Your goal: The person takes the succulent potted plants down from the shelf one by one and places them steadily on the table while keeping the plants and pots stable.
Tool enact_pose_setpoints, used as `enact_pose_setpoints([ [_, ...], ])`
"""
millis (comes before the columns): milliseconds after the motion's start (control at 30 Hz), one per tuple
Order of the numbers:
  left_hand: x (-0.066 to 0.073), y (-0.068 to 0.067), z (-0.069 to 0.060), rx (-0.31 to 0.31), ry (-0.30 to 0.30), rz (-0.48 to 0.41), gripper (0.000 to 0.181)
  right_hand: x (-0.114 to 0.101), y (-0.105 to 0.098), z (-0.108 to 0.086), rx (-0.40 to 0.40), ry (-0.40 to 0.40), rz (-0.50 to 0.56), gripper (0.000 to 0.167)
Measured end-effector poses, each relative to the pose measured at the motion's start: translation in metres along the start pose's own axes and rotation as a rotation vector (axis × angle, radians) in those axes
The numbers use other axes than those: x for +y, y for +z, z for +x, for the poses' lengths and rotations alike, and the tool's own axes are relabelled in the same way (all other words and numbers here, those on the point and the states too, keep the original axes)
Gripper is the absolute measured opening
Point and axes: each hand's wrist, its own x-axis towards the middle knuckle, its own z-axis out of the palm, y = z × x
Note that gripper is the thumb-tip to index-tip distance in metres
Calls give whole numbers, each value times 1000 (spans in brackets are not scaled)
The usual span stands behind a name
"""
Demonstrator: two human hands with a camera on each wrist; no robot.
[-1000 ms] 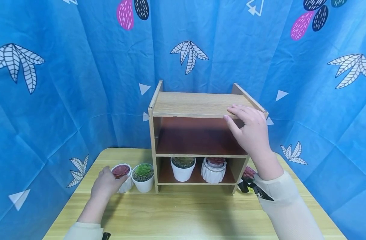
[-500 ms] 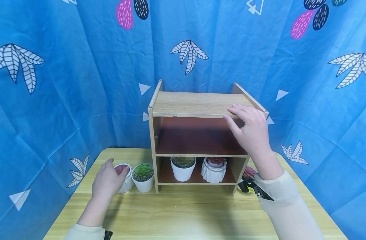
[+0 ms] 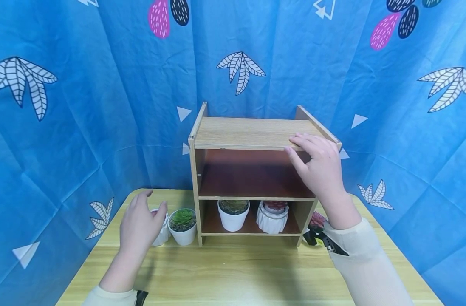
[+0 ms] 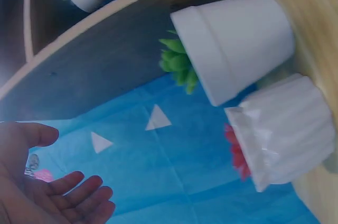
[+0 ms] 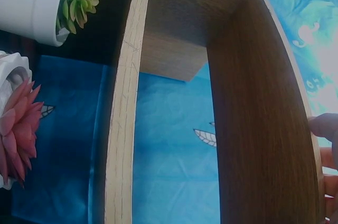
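- Shelf unit (image 3: 252, 129): upright on the tabletop (image 3: 225, 272), taken as the landmark; stiff board, judged the heaviest item. Best hold: both side panels (image 3: 196, 178).
- Fluted pot (image 3: 162, 234): upright on the tabletop, left of the shelf unit, with the plain pot (image 3: 183, 238) standing between.
- Left hand (image 3: 139, 225): beside and partly in front of the fluted pot in the head view, thumb and fingers spread, gripping nothing.
- Right hand (image 3: 320, 163): resting on the shelf unit's top board near its right end, thumb apart from the fingers, not clenched.
- Fluted pot, handling: probably light and rigid; material cannot be confirmed; if ceramic, liable to chip. Ridges should aid grip, though the glossy-looking wall may slip.
- Recommended hold: around the wall below the rim, clear of the red succulent (image 4: 238, 152), whose leaves may bend.
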Motion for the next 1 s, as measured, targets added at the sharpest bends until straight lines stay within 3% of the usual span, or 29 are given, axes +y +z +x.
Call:
enact_pose_setpoints([
  [300, 29, -10, 3, 54, 95, -35, 51, 0, -1, 0, 3, 1, -6, 35],
  [633, 59, -15, 19, 149, 214, -86, 45, 1, -1, 0, 3, 5, -3, 35],
  [1000, 83, -23, 21, 172, 277, -122, 44, -2, 0, 0, 10, -11, 5, 34],
])
